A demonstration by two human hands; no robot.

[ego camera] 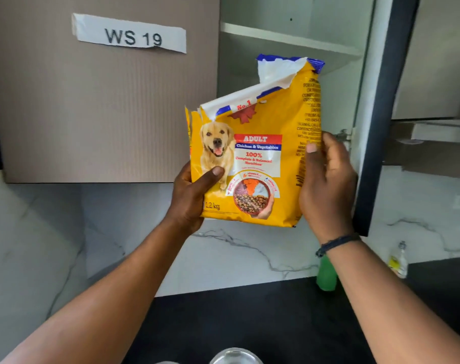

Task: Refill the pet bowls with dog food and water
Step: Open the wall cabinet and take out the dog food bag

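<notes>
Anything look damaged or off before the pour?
Yes: the dog food bag, held by the left hand and right hand, has a raggedly torn top with a loose hanging flap.

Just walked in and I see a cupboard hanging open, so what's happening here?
A person is holding a yellow dog food bag up in front of the open cupboard, left hand gripping its lower left edge and right hand its right side. The bag's top is already torn open. A metal bowl sits on the dark counter below; no pouring is happening.
</notes>
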